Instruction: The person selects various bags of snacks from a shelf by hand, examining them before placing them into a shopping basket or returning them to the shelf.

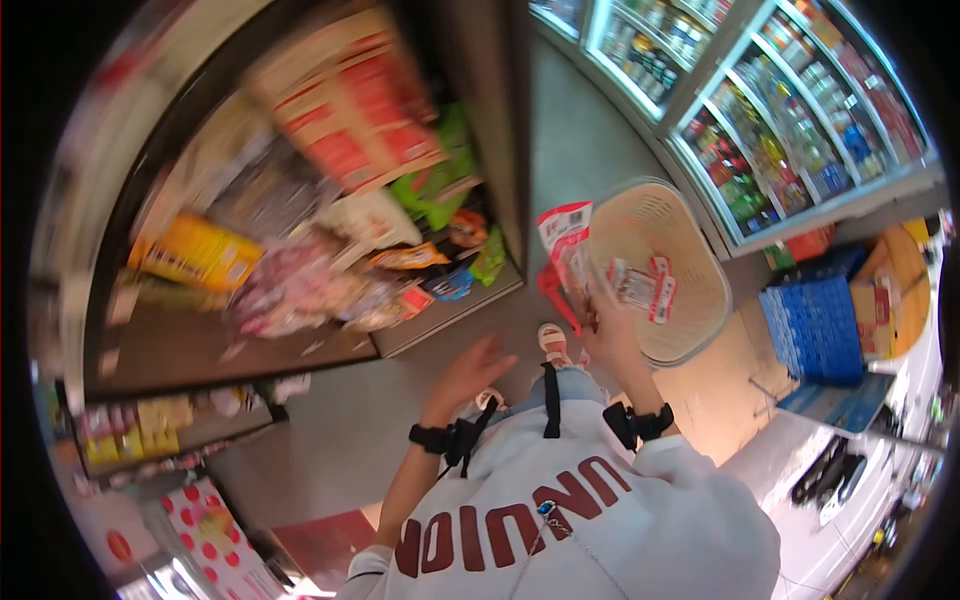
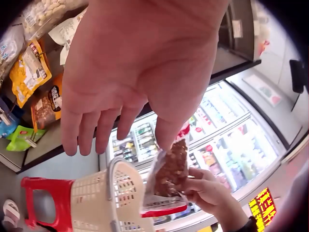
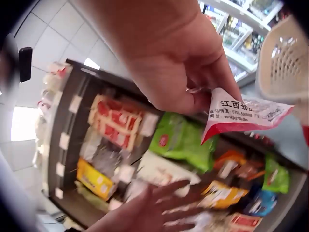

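Note:
My right hand [image 1: 612, 325] pinches a red-and-white snack packet [image 1: 567, 238] by its edge, over the near left side of a cream basket [image 1: 722, 285]. Brown pieces show through the clear part of this packet [image 2: 171, 169] in the left wrist view. Another red-and-white packet [image 1: 635, 287] lies inside the basket. My left hand [image 1: 468, 378] is empty, its fingers extended, between the snack shelf and my body. In the right wrist view the left hand [image 3: 154, 208] has its fingers spread in front of the shelf's bags, while the right hand [image 3: 178, 63] grips the packet [image 3: 241, 116].
A dark-framed shelf [image 1: 445, 320] with several snack bags stands at the left. The basket rests on a red stool [image 2: 36, 193]. Glass-door drink coolers [image 1: 740, 225] stand at the upper right, with a blue crate [image 1: 815, 325] beyond the basket.

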Motion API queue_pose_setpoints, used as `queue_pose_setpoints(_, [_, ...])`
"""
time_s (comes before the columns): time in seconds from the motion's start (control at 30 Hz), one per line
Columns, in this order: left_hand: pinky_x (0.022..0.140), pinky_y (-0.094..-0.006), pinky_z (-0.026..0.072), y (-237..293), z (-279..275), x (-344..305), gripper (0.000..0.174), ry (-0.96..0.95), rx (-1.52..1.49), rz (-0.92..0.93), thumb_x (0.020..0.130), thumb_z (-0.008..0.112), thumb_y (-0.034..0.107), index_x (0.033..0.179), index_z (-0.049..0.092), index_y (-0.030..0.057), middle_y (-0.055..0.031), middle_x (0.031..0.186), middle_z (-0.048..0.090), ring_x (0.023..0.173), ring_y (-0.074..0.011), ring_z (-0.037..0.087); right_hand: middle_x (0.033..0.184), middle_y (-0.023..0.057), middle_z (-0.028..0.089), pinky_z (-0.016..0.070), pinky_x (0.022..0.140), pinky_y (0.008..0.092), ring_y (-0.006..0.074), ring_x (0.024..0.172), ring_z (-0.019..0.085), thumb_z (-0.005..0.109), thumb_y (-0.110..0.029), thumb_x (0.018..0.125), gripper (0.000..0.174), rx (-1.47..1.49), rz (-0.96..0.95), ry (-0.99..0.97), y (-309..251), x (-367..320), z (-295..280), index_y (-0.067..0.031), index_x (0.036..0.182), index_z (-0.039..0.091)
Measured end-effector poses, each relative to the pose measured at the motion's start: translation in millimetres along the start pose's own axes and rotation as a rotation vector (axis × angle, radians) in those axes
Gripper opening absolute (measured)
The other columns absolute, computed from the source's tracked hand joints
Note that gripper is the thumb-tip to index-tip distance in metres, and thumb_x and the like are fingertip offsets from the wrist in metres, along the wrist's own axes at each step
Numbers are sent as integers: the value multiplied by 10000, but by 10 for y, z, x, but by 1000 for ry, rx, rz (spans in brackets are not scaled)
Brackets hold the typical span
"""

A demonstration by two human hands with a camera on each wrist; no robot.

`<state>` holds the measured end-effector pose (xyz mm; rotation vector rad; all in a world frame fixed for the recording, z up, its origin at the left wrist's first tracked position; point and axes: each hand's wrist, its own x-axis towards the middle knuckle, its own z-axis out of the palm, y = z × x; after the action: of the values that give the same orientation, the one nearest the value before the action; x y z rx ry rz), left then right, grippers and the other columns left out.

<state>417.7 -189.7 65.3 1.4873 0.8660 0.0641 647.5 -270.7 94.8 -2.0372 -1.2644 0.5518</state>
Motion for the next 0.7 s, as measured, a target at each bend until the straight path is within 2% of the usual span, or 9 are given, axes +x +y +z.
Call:
queue_pose_setpoints(0.1, [801,-343,428,-28,-76,-448,661,121,-360,202,761,588,247,1261,205,46,-153,1117,457,988,-265,482,715,204,553,431,579,420,355,628,547,510,-60,642,483,-80,-158,-225,-621,-361,589,-3,1109,400])
queue_pose_setpoints(0.2, [735,-339,466,-223,-176,-960,719,383,-683,40,765,584,236,1283,116,65,-130,1061,469,933,-250,501,757,208,554,428,596,441,360,668,542,532,-79,638,500,-156,-350,-490,-1236,-724,1149,10,1109,392])
queue_pose_setpoints(0.23, [623,-279,485,-253,-182,-1126,574,571,-724,51,780,566,225,1227,246,58,-107,927,506,807,-174,531,826,205,553,428,623,426,342,731,548,551,-97,651,437,-173,-375,-630,-1424,-805,1280,5,1061,436])
queue_pose_setpoints(0.33, [581,-256,479,-766,-375,-1547,406,647,-925,30,795,533,298,1094,382,69,-57,874,543,719,-125,558,865,205,551,429,636,428,350,777,538,568,-141,650,462,-65,-495,-917,-1727,-941,1731,6,1064,428])
queue_pose_setpoints(0.37, [512,-219,457,-933,-418,-1633,256,788,-938,43,810,516,274,935,463,57,-20,759,551,593,-94,547,859,199,552,438,649,407,352,760,545,587,-169,640,525,-45,-555,-925,-1826,-980,1886,8,1099,403])
queue_pose_setpoints(0.47, [540,-225,449,-1469,-676,-1947,234,762,-941,-118,816,510,252,916,498,40,-29,786,556,646,-107,548,934,201,527,429,717,379,348,833,526,599,-177,639,572,31,-608,-1100,-2231,-935,2037,-4,1136,374])
queue_pose_setpoints(0.5, [582,-232,436,-1532,-708,-1963,247,881,-1008,-27,815,515,219,957,502,18,-34,799,559,687,-111,537,934,201,527,429,717,379,348,833,526,599,-177,639,572,21,-619,-1119,-2212,-914,2191,-4,1136,374])
queue_pose_setpoints(0.57, [603,-237,431,-1621,-842,-2079,260,944,-922,-17,809,525,208,979,500,12,-38,811,559,701,-113,530,1111,204,435,403,768,389,341,958,466,591,-165,636,585,80,-776,-801,-2068,-837,2589,-47,1160,359])
queue_pose_setpoints(0.7, [629,-240,420,-1800,-1154,-2231,251,1049,-792,-1,766,563,126,976,522,-6,-46,829,563,704,-111,515,1188,161,380,397,788,374,322,997,446,595,-171,647,590,84,-674,-925,-2183,-508,2917,-78,1175,350])
